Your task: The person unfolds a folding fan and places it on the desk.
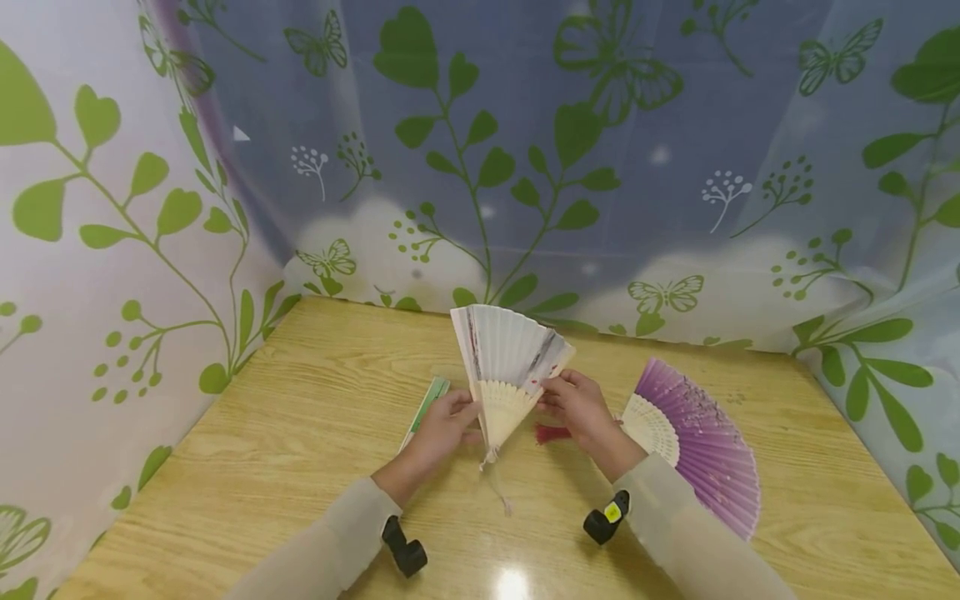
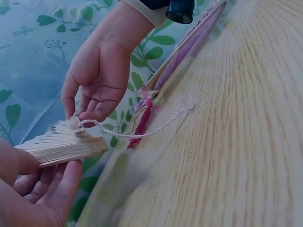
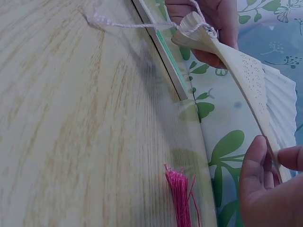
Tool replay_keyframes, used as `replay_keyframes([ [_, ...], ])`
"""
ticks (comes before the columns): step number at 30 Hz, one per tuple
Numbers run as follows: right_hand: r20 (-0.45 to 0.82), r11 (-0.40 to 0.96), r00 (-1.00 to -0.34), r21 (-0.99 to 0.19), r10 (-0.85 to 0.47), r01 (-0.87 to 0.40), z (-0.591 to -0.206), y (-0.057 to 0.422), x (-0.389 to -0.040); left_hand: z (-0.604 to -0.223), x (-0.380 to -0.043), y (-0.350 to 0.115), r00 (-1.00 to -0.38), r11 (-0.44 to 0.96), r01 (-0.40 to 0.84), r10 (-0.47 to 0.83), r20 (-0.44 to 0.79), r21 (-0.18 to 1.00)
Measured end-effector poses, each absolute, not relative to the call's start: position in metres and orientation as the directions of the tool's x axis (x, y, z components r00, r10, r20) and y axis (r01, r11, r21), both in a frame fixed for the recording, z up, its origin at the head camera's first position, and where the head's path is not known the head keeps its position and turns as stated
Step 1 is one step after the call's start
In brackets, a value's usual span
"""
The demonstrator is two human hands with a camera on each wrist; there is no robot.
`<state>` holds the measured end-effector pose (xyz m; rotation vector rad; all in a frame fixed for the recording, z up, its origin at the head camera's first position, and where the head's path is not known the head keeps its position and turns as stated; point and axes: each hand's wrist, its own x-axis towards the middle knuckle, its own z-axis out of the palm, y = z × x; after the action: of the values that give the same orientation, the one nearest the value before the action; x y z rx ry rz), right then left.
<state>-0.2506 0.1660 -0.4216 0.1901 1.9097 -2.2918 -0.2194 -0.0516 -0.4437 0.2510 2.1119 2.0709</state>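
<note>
A white folding fan (image 1: 510, 354) with pale ribs stands partly spread between my two hands, raised above the wooden table. My left hand (image 1: 442, 425) grips its left edge low down, thumb and fingers on either side of the stacked ribs (image 2: 66, 149). On the other edge, my right hand (image 1: 581, 408) pinches the outer rib between thumb and fingers, as the right wrist view shows. From the pivot end hangs a thin white cord (image 2: 142, 135) with a small tassel.
An open purple folding fan (image 1: 708, 442) lies on the table (image 1: 315, 400) at the right, its red tassel (image 1: 552, 433) beside my right hand. Behind my left hand lies a narrow green-and-white box (image 1: 429, 404). A leaf-patterned curtain (image 1: 495, 167) borders the table's back.
</note>
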Motion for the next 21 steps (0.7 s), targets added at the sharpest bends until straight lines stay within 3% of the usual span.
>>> replay_keyframes([
  [11, -0.179, -0.234, -0.983, -0.958, 0.038, 0.165, -0.4217, 0.1651, -0.2507, -0.4446, -0.2227, -0.0547, -0.982, -0.002, -0.022, 0.188, -0.021, 1.0],
  [21, 0.012, -0.009, -1.0, -1.0, 0.028, -0.012, -0.4227, 0.1644, -0.2491, -0.4456, -0.2267, -0.0581, -0.994, -0.065, -0.061, 0.097, -0.055, 0.996],
])
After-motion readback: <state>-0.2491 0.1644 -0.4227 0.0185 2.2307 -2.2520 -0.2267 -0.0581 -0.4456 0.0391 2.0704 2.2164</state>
